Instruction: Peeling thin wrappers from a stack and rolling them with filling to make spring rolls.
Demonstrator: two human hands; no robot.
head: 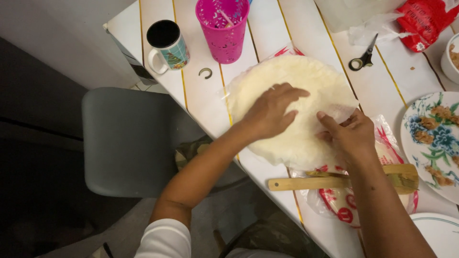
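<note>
Pressing flat on a round stack of thin pale wrappers (287, 95), our left hand (270, 112) lies with its fingers spread and the palm down, gripping nothing. Our right hand (349, 134) is at the right edge of the stack; its thumb and fingers pinch the rim of the top sheet, which lifts a little there. The stack rests on a clear plastic bag (234, 86) with red print at its corners, in the middle of the white desk (201, 105) with thin golden stripes.

Just under the right hand we see a second clear package (342, 203), round in shape, with red round labels on it. A wooden spatula (330, 181) lies across this package, its handle toward the left.

At the top right corner lies a red crumpled bag (425, 19) with some white marking, beside a clear plastic wrap (373, 28), and black scissors (363, 57) lie near them. A pink perforated cup (223, 28) and a dark mug with a picture of a tree (167, 45) stand at the far side. A plate with blue flowers (430, 138) carries brown pieces of filling at the right. A grey chair (129, 143) stands beside the desk.
</note>
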